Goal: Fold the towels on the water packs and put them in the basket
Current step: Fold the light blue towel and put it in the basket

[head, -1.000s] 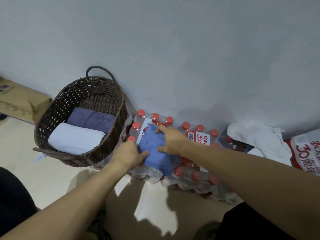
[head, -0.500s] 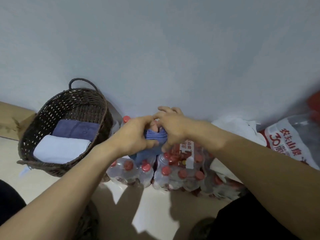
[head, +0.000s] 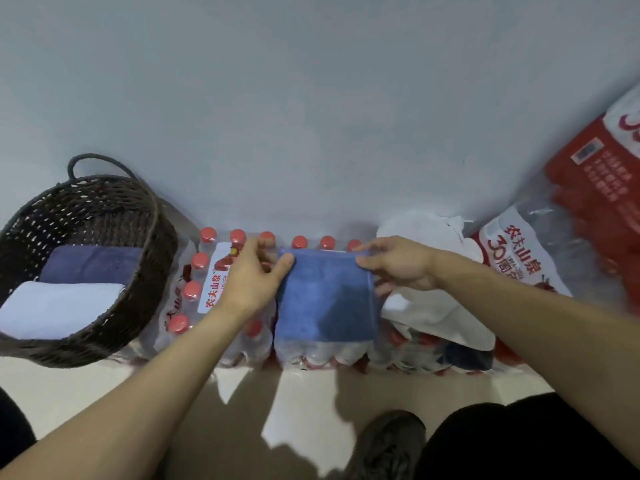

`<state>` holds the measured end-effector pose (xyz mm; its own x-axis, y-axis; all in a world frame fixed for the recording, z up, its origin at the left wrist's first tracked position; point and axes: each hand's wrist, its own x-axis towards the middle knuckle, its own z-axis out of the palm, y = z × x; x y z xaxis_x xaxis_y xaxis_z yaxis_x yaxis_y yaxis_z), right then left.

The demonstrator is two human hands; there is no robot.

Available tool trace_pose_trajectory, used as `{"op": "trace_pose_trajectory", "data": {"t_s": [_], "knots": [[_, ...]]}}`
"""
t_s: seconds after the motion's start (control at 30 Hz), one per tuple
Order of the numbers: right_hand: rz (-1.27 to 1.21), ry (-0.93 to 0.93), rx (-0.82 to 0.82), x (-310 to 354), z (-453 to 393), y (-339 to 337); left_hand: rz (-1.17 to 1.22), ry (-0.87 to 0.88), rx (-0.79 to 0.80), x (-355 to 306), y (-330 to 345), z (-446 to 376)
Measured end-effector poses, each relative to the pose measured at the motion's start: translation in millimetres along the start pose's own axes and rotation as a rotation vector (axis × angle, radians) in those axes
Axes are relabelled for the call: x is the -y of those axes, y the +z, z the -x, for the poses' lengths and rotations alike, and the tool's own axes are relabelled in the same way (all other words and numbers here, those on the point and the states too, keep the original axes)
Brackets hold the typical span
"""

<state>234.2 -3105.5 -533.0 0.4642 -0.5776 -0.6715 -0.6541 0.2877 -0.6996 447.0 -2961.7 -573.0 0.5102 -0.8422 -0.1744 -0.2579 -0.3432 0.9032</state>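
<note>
Two hands, the left hand (head: pixel 254 278) and right hand (head: pixel 398 263), pinch the soft, light blue towel's (head: pixel 325 303) top corners; corners look best to hold.

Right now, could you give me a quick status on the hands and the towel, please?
Left hand and right hand pinch blue towel's far corners. Towel flat on water packs. Basket left, two towels in.

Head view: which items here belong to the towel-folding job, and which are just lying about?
Job:
blue towel, pinched by left hand and right hand
white towel
water packs
basket, holding two folded towels

Lying about:
red pack leaning at right
shoe
</note>
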Motion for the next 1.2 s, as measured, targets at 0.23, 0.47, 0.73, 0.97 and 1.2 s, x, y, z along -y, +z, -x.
{"op": "trace_pose_trajectory", "data": {"t_s": [0.23,0.47,0.73,0.97,1.2], "knots": [[0.455,-0.220,-0.229,-8.4,-16.3,8.1,-0.558,-0.173,0.303,19.9,24.8,16.2],[0.943,-0.191,0.102,-15.2,-30.5,54.7,-0.306,-0.010,0.138,26.9,36.2,40.9],[1.061,-0.055,0.149,-12.5,-35.5,61.0,-0.268,-0.096,0.117,33.0,38.8,37.2],[1.194,-0.064,0.101,-22.2,-37.9,74.6,-0.352,-0.247,0.187,46.4,33.9,24.4],[0.857,0.008,0.151,-20.1,-41.7,67.0,-0.310,-0.339,0.357,51.9,24.5,26.0]]}}
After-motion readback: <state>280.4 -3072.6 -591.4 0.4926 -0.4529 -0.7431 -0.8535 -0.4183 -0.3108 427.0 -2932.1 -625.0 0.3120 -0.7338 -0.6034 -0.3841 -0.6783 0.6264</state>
